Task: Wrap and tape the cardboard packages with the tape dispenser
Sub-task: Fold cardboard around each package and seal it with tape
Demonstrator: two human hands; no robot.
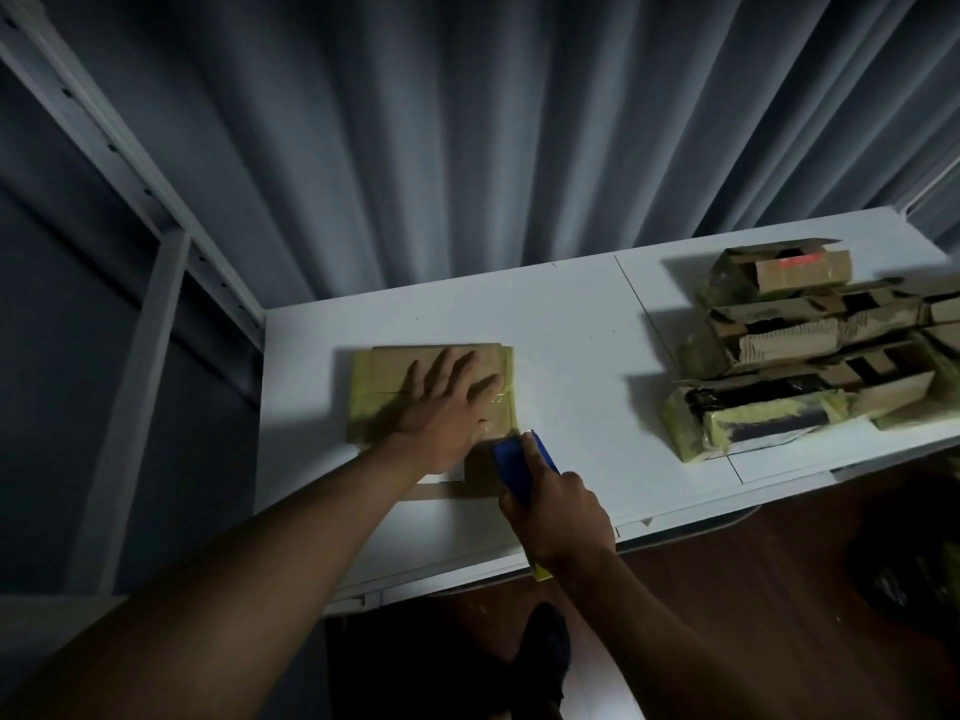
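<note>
Flat cardboard package [410,366] lies on the white table [571,330], left of centre, partly covered in yellowish tape, with a glossy strip of clear tape along its right edge. Left hand [441,413] lies flat on top of it, palm down, fingers straight and spread, pressing the package down. Right hand [558,511] grips the blue tape dispenser [519,467], fingers curled round its body; the dispenser's front end sits at the near right corner of the package, touching or just beside it, cannot tell which. A yellow bit shows under the right wrist at the table's front edge, too blurred to say what it is.

Stack of finished packages [810,345] sits at the table's right end, well apart from the one being worked on: brown cardboard with black patches and yellow tape, some wrapped in shiny film. Top package has a red label or print, unreadable. No other writing or brand can be read anywhere; the picture is dim and soft.

Grey curtain [467,148] hangs behind the table. White metal shelf frame [156,241] stands at left. A dark shoe [545,652] shows on the floor below the table edge.
</note>
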